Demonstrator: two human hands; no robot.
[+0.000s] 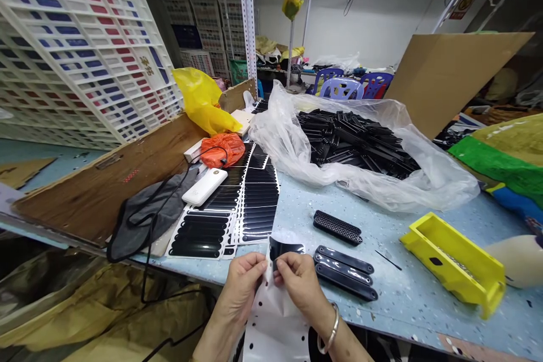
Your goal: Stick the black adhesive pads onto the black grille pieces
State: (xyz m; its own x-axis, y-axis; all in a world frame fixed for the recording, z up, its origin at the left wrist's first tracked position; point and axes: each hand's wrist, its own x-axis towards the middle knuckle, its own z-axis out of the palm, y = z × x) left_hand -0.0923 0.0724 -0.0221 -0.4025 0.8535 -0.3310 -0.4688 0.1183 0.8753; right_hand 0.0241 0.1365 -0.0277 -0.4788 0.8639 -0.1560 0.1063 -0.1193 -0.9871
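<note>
In the head view a white sticker sheet (275, 328) with dark spots along its sides hangs over the table's front edge. Black stickers (287, 246) cover its far end. My left hand (244, 280) pinches the sheet's left side between thumb and forefinger. Close beside it, my right hand (303, 283), with a bangle at the wrist, is closed at the edge of the black part; its fingertips partly hide what they grip. To the right lie several glossy black strip-shaped pieces (344, 272), side by side. Behind them are black pieces with a patterned face (337, 227).
A clear plastic bag (292, 147) full of black parts (352, 141) stands behind. At right are a yellow bin (424, 237) and a thin black stick (388, 260). More sticker sheets (199, 235), a white power bank (204, 188) and a grey cloth (148, 209) lie left.
</note>
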